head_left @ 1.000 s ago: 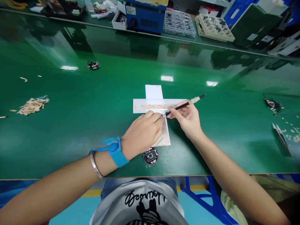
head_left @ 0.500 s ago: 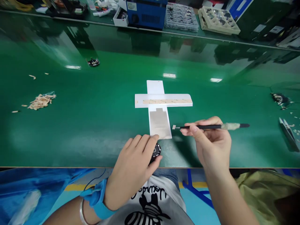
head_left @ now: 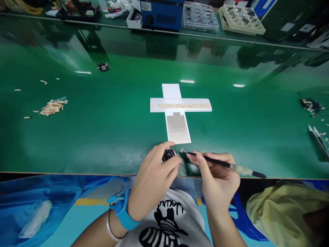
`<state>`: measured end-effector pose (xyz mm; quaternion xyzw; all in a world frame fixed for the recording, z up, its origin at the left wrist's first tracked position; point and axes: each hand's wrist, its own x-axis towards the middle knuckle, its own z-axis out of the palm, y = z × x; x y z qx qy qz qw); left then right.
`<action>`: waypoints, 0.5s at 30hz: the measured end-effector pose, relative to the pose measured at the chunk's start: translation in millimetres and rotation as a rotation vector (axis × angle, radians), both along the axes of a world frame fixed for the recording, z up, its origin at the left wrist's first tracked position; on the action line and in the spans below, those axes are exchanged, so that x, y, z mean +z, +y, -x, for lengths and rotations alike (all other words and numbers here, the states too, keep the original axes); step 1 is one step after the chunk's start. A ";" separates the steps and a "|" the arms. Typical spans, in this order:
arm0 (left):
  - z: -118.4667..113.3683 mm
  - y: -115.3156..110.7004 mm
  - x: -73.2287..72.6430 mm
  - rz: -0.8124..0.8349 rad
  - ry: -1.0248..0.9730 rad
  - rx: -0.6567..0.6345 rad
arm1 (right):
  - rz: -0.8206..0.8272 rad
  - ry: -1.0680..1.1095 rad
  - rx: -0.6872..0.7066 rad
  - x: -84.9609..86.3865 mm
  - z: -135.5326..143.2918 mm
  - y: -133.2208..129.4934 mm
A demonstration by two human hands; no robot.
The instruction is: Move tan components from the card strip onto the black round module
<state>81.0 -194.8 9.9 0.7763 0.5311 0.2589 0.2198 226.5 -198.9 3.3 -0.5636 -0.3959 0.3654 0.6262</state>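
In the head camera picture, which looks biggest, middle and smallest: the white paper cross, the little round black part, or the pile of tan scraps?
1. White paper cross on the green table: clearly largest.
2. Pile of tan scraps at the left.
3. Small round black part under the left hand: smallest, though fingers hide some of it and it lies nearer the camera.

The left hand (head_left: 151,180) lies at the near edge of the bench (head_left: 102,137), its fingers on a small round circuit module (head_left: 169,155). Just to its right, the right hand (head_left: 218,178) holds a slim pen-like tool (head_left: 221,163) whose tip carries a tiny pad (head_left: 182,150) beside the module. Straight beyond both hands lie two crossed paper strips (head_left: 180,106). Far left of the left hand sits a heap of peeled scraps (head_left: 52,107); tweezers (head_left: 318,140) lie far right of the right hand.
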 end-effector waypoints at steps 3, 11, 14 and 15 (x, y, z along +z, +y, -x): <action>5.5 -2.2 -4.5 -0.023 -0.176 0.063 | -0.081 -0.037 -0.020 -4.0 8.3 -8.9; 10.8 -3.1 -5.6 -0.090 -0.175 0.101 | -0.171 -0.197 0.021 -24.4 21.1 -21.7; 11.6 -2.8 -7.3 -0.137 -0.128 0.131 | -0.238 -0.243 0.006 -27.5 23.5 -20.7; 11.7 -2.9 -8.2 -0.153 -0.133 0.145 | -0.269 -0.263 0.000 -27.9 23.7 -19.9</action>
